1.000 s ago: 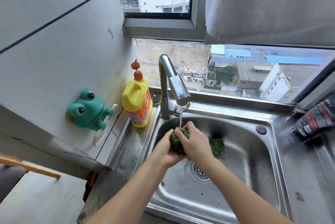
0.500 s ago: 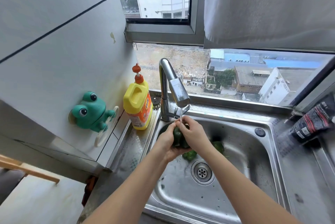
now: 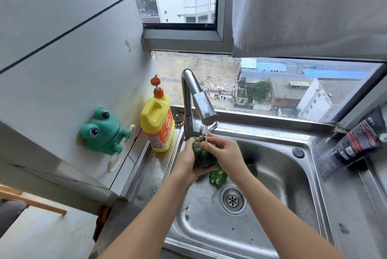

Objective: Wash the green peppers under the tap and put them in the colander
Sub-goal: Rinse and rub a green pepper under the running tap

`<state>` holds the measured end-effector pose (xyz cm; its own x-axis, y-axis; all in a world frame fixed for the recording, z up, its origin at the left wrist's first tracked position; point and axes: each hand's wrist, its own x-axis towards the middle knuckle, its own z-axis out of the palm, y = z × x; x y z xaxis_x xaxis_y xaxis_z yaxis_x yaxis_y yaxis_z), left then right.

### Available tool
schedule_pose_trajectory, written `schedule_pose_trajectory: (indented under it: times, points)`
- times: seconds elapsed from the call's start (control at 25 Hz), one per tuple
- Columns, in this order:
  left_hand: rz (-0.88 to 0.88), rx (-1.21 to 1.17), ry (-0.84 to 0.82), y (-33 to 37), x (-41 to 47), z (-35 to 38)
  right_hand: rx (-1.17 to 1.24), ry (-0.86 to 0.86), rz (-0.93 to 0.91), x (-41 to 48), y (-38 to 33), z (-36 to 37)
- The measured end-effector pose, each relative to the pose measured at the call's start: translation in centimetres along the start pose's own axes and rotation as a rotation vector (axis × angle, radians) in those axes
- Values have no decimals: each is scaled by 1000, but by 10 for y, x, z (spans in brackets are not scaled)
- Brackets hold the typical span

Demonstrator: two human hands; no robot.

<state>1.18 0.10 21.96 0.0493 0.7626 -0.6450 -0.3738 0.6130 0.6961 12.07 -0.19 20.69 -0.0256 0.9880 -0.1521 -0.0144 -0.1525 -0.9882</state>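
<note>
Both hands hold one dark green pepper (image 3: pixel 202 154) under the running tap (image 3: pixel 204 110) at the back left of the steel sink (image 3: pixel 278 177). My left hand (image 3: pixel 186 159) cups it from the left and below. My right hand (image 3: pixel 224 151) grips it from the right, and water falls onto its fingers. More green peppers lie in the basin below: one (image 3: pixel 217 176) just behind the drain (image 3: pixel 232 199), another (image 3: pixel 252 169) partly hidden behind my right wrist. No colander is in view.
A yellow dish soap bottle (image 3: pixel 157 124) stands on the sink's left ledge beside the tap. A green frog holder (image 3: pixel 100 131) sticks to the left wall. A dark pouch (image 3: pixel 360 139) lies at the sink's back right corner. The window runs behind.
The hands with the pepper have risen closer to the spout, and the peppers lying in the basin now show below them. The view has tilted slightly.
</note>
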Motion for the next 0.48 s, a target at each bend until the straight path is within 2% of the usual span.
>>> schedule_pose_trajectory:
  times: [0.12, 0.2, 0.36, 0.48]
  points:
    - [95, -24, 54, -4, 8, 1, 190, 188, 35, -5, 8, 3]
    - [100, -51, 60, -1, 9, 5, 307, 246, 45, -10, 12, 5]
    - [12, -65, -65, 0, -2, 11, 177, 73, -70, -12, 10, 6]
    - [93, 78, -143, -4, -3, 7, 187, 43, 34, -3, 7, -1]
